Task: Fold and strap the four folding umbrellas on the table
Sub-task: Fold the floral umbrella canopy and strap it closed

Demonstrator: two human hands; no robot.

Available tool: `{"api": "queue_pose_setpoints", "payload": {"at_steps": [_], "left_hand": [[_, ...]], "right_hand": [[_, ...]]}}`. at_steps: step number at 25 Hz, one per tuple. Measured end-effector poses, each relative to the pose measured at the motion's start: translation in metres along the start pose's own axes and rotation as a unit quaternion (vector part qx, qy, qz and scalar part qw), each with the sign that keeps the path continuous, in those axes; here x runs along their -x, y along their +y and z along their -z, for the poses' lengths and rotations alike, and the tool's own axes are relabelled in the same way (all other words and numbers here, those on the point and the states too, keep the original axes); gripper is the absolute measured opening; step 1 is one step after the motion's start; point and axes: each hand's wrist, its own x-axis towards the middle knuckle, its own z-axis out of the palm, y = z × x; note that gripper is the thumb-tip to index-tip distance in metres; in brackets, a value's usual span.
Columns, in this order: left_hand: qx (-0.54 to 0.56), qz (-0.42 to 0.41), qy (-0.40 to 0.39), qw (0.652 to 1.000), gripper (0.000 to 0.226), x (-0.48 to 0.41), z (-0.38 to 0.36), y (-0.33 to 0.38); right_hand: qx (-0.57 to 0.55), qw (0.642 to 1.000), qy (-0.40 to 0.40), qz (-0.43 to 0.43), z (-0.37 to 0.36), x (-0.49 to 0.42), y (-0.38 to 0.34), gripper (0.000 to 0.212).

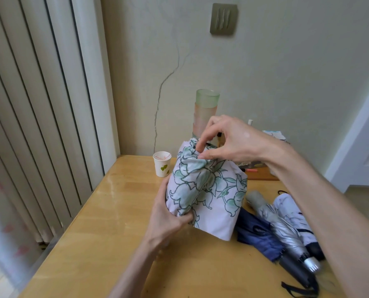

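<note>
Left hand [168, 220] grips floral umbrella [213, 196]; right hand [228, 143] pinches its top edge.

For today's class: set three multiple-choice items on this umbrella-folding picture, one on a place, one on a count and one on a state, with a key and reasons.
1. Where is the paper cup?
A. On the table, left of the floral umbrella
B. On the floor
C. In a hand

2. How many other umbrellas lie on the table at the right?
A. One
B. Three
C. Five

3. What state is the floral umbrella in?
A. Strapped, lying flat
B. Held, fabric loose
C. Fully open

Key
1 A: the cup stands on the tabletop just left of the floral umbrella.
2 B: a navy umbrella, a silver umbrella and a white umbrella lie there.
3 B: the left hand grips its lower part while the right hand pinches fabric near the top.
</note>
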Motion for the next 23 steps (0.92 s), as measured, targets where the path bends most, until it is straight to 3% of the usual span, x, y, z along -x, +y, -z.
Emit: {"api": "queue_pose_setpoints", "payload": {"at_steps": [9, 15, 18, 23], "left_hand": [[0.043, 0.045, 0.008, 0.998, 0.096, -0.002, 0.002, -0.012], [0.015, 0.025, -0.025, 0.999, 0.089, -0.006, 0.004, -0.010], [0.022, 0.035, -0.035, 0.999, 0.075, -0.005, 0.003, -0.006], [0.011, 0.040, -0.022, 0.999, 0.072, 0.000, 0.003, -0.005]], "right_hand": [[0.111, 0.992, -0.059, 0.020, 0.009, -0.006, -0.018, 0.007], [0.066, 0.993, 0.041, 0.084, -0.022, -0.008, -0.019, 0.013], [0.126, 0.980, 0.085, 0.131, -0.027, -0.016, -0.022, 0.009], [0.210, 0.949, 0.172, 0.157, -0.043, -0.021, -0.022, 0.003]]}}
